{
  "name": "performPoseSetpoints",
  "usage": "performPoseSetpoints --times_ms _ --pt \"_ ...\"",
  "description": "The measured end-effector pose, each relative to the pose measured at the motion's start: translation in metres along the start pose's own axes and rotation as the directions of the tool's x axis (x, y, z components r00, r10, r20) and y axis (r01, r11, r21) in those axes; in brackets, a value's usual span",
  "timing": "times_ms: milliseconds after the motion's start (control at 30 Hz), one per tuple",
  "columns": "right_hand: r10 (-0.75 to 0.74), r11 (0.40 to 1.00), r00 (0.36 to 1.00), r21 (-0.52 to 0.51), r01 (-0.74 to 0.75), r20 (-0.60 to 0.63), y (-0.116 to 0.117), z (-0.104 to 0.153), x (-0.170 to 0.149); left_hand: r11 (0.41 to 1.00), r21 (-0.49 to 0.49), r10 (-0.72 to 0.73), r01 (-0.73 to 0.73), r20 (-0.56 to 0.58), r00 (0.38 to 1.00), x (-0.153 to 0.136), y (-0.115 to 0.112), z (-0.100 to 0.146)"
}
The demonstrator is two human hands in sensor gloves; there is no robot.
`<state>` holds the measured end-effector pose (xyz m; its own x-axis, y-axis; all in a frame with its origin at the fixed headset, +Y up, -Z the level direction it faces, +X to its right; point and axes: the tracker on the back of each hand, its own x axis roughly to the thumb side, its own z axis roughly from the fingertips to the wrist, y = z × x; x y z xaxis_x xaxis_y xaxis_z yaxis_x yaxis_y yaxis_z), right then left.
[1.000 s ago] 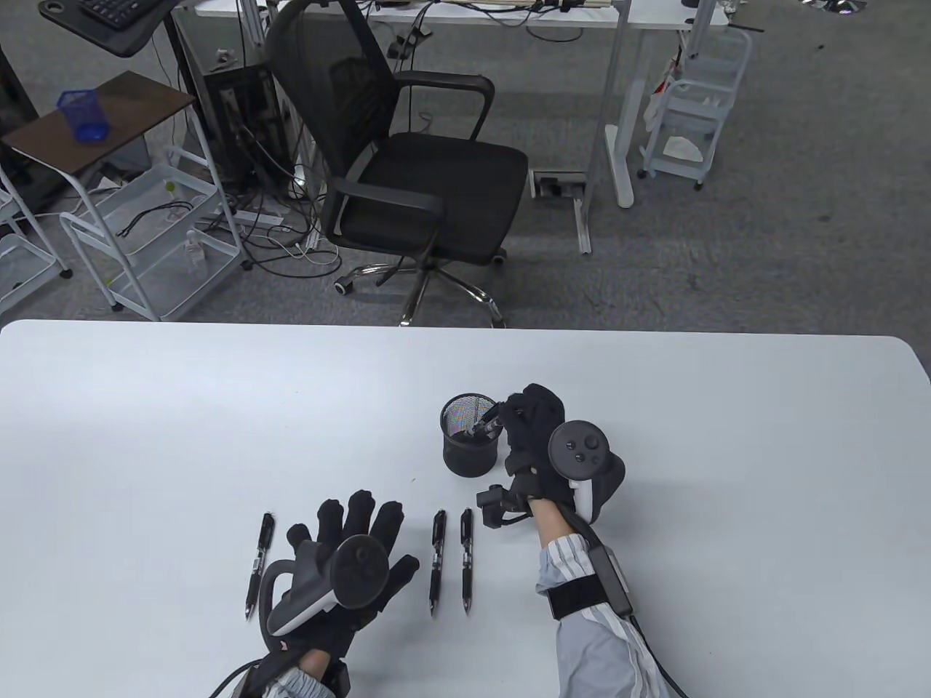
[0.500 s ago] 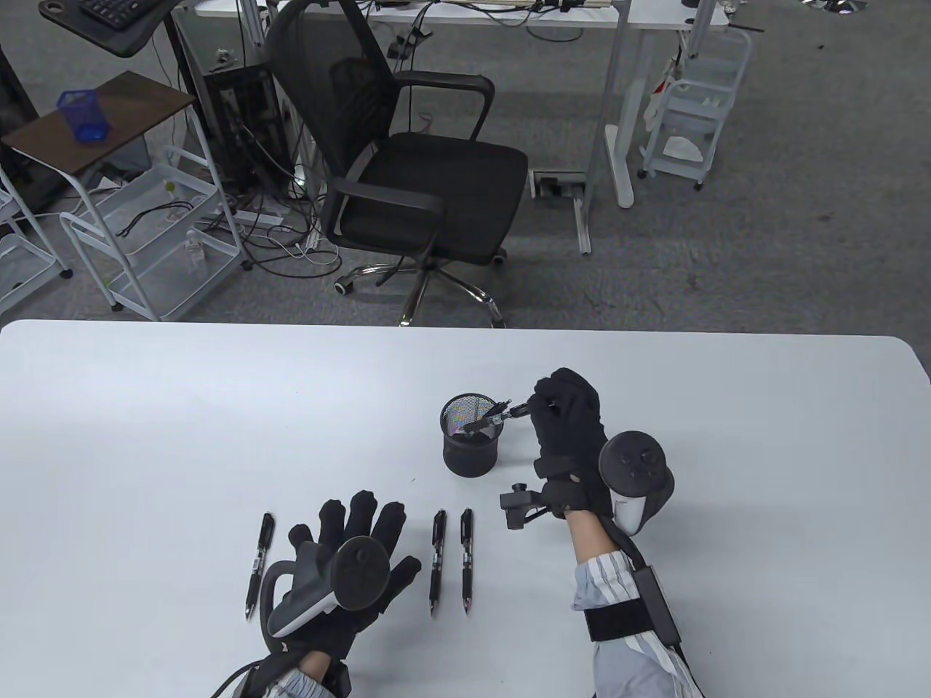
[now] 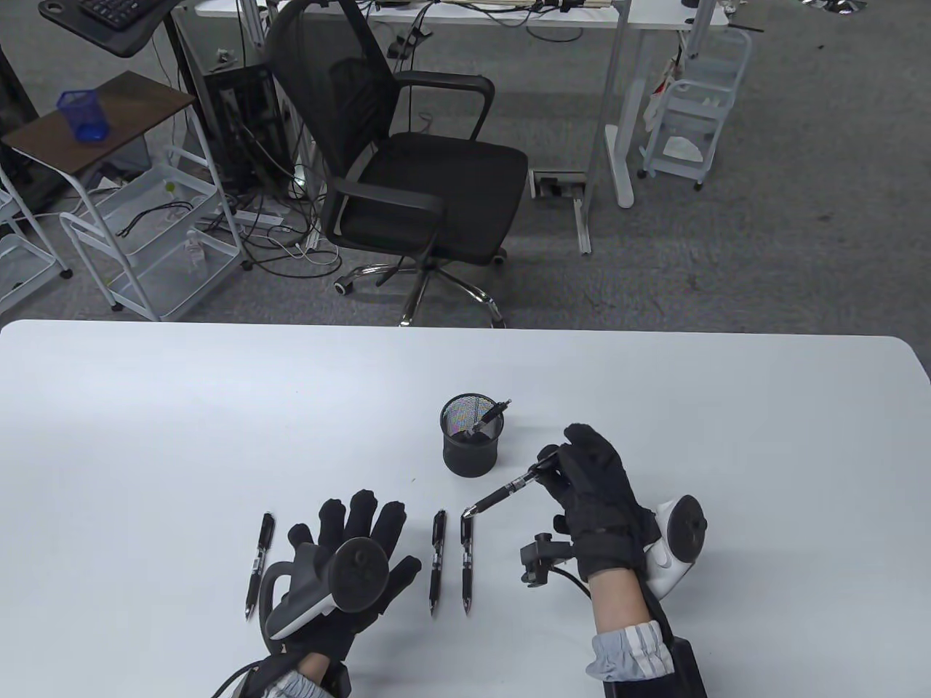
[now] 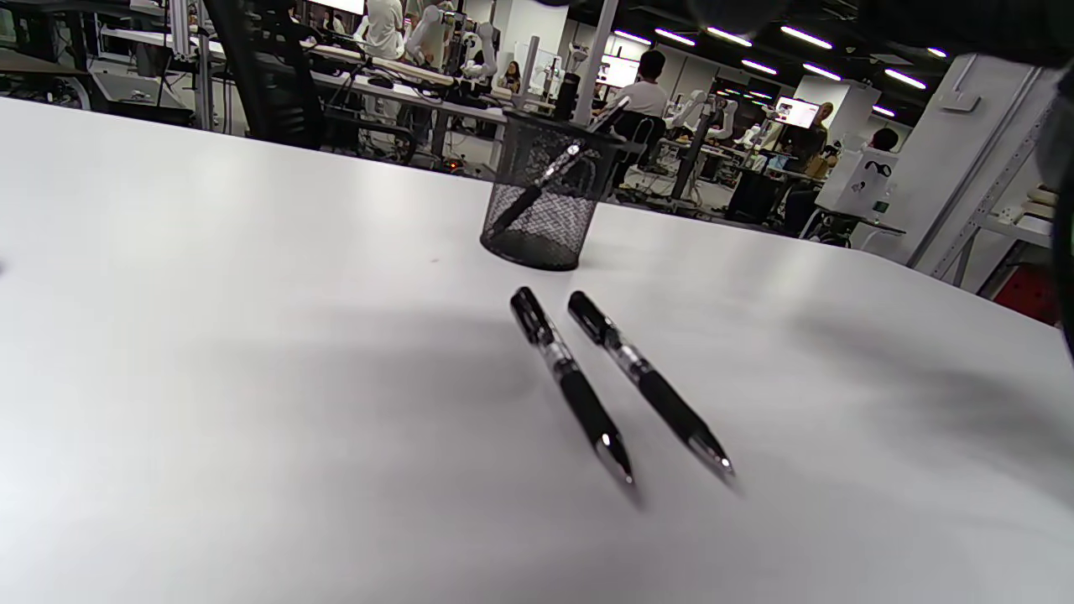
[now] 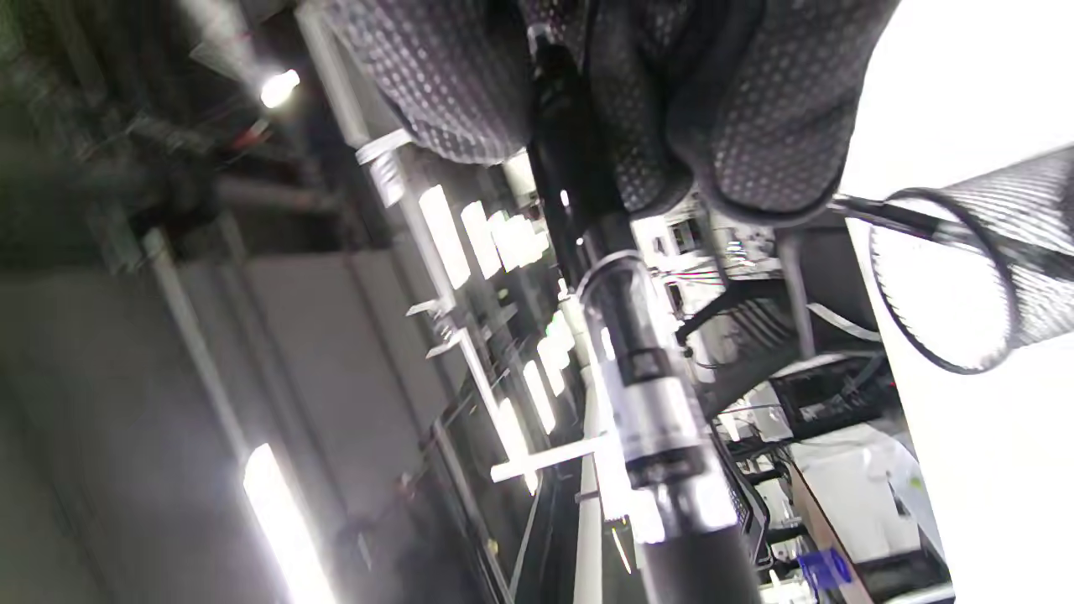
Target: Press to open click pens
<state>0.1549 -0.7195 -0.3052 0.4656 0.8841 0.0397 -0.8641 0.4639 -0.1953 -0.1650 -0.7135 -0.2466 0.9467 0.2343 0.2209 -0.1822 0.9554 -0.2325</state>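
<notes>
Pen held over the desk, click not yet made

The held pen [image 3: 509, 490] slants above the desk [image 3: 727, 436], pinched at its upper end by the right hand [image 3: 593, 487], its tip close over the rightmost of three pens [image 3: 465, 560] lying there. A loose pinch could let it slip under the press, or the tip could knock that pen. The left hand [image 3: 349, 552] rests flat, fingers spread, holding nothing. The mesh cup [image 3: 471, 445], with one pen inside, stands just behind.

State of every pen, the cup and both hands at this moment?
Held pen: gripped by the right hand, slanted above the table.
Pen in cup: leaning inside the mesh cup.
Mesh cup: upright.
Three table pens: lying flat.
Left hand: fingers spread, holding nothing.
</notes>
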Motion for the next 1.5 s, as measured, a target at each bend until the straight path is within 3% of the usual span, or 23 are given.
performPoseSetpoints --times_ms 233,400,667,1333,1500 --pt "-0.172 0.978 0.967 -0.152 0.145 -0.186 -0.025 0.006 -0.041 1.000 -0.007 -0.002 0.002 0.003 1.000 0.001 -0.001 0.000" --pt "-0.266 0.956 0.936 -0.187 0.226 -0.232 -0.035 0.004 -0.049 1.000 -0.015 -0.011 0.011 0.000 1.000 0.001 -0.004 -0.001" --pt "-0.253 0.955 0.936 -0.216 0.202 -0.243 -0.044 0.007 -0.054 0.999 -0.030 -0.022 0.022 -0.001 1.000 0.003 -0.008 -0.003" --pt "-0.199 0.973 0.924 0.045 0.226 -0.328 -0.028 0.004 -0.049 1.000 -0.012 -0.015 0.015 -0.002 1.000 0.002 -0.005 -0.002" --pt "-0.233 0.964 0.921 0.051 0.261 -0.311 -0.030 0.004 -0.049 1.000 -0.010 -0.014 0.014 -0.002 1.000 0.001 -0.005 -0.002"
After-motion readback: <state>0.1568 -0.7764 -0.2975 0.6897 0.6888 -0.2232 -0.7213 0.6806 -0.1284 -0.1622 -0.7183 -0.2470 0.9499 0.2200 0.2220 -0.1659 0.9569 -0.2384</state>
